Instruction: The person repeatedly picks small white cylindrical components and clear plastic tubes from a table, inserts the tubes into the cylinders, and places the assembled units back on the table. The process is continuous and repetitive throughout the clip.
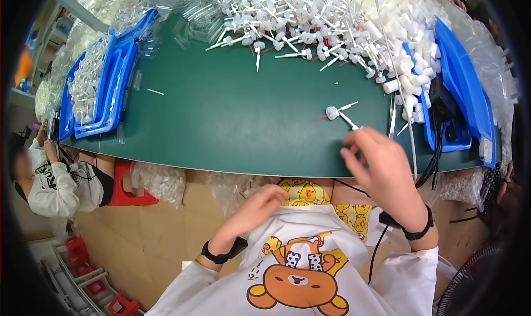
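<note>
My right hand (381, 161) is above the near right of the green table (221, 111), fingers loosely curled with a gap between thumb and fingers. Just beyond its fingertips lies a small plastic part (332, 113) with a frosted cap, white stems and a thin red tip. One stem ends right by the fingers; whether they touch it is hard to see. My left hand (257, 205) is held low over my lap, by the yellow patterned shorts (310, 191), fingers loosely extended and holding nothing. A black band is on each wrist.
Similar parts (276, 17) are heaped along the far side, with white cylinders (417, 86) at right. Blue trays (119, 111) stand at left, others (470, 94) at right beside black cables (437, 144). A white cord (406, 122) hangs at right. Another person (55, 183) sits at left.
</note>
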Demonstrator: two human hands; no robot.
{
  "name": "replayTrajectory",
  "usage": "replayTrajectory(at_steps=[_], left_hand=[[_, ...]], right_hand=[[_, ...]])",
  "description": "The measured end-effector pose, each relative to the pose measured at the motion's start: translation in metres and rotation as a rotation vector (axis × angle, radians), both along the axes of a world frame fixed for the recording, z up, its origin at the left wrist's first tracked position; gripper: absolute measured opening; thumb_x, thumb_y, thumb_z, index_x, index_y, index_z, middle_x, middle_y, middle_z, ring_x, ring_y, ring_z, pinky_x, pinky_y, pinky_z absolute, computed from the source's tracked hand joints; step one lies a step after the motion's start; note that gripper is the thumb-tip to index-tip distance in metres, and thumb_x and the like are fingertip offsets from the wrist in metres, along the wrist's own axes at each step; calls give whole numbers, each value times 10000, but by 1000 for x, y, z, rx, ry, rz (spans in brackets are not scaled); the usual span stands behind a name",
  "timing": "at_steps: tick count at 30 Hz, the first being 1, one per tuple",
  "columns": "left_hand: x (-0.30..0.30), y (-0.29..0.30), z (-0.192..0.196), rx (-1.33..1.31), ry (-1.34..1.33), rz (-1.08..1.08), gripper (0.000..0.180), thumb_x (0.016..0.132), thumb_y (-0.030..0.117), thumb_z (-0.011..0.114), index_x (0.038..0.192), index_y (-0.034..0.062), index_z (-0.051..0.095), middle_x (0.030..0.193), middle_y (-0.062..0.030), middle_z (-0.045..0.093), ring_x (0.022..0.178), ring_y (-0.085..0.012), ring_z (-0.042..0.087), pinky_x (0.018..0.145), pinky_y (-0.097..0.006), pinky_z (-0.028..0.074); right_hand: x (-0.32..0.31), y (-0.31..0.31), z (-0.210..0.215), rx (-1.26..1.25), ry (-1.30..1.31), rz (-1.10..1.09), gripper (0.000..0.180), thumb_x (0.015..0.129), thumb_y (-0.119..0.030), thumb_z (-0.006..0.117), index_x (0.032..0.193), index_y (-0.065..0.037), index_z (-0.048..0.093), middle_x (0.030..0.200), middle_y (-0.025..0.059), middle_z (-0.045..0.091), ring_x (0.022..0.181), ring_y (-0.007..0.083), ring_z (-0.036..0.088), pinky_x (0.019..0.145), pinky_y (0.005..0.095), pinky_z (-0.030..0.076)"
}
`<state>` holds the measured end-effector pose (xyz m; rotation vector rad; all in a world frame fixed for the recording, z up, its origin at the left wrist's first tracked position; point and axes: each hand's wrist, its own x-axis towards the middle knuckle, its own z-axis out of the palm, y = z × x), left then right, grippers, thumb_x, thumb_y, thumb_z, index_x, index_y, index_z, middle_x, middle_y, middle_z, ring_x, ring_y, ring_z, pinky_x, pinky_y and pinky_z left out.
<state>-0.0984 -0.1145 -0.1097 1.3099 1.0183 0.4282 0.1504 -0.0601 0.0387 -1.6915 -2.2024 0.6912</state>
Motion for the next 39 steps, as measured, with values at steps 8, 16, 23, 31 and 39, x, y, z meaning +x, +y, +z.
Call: replayTrajectory(at_steps=[8, 16, 23, 31, 39], left_hand=[[44, 44, 107, 320, -188, -269, 162, 899, 53, 473, 1031, 5, 552, 891, -81, 554, 782, -168, 557, 720, -291, 453], [94, 87, 87, 890, 33, -34, 85, 843, 49, 528, 917, 15, 553, 823, -111, 515, 739, -278, 562, 642, -362, 452], [94, 87, 85, 907, 39, -45, 75, 811, 42, 542, 882, 27, 561, 816, -98, 517, 733, -279, 563, 646, -372, 456], [94, 85, 85, 925, 49, -9, 51, 813, 39, 537, 859, 29, 557, 813, -95, 516, 728, -274, 562, 644, -373, 456], [94, 86, 84, 959, 47, -13, 45, 810, 39, 544, 852, 29, 555, 799, -100, 527, 723, -281, 565, 643, -374, 461]], right_hand=[[19, 24, -18, 299, -365, -144, 208, 732, -83, 661, 835, 0, 500, 827, 136, 487, 815, 299, 547, 674, 382, 469], [60, 26, 15, 235, -321, -238, 197, 764, -91, 653, 895, 4, 541, 893, 162, 492, 858, 338, 528, 725, 392, 447], [101, 63, 19, 150, 80, -388, 234, 857, -171, 610, 972, 21, 542, 922, 129, 590, 731, 193, 613, 623, 308, 479], [102, 100, 5, 133, 399, -388, 284, 880, -231, 594, 1026, 9, 548, 905, 77, 584, 748, 142, 610, 599, 261, 509], [115, 129, 2, -126, 478, -370, 319, 890, -233, 577, 1016, 57, 537, 885, 96, 591, 757, 136, 615, 625, 255, 506]])
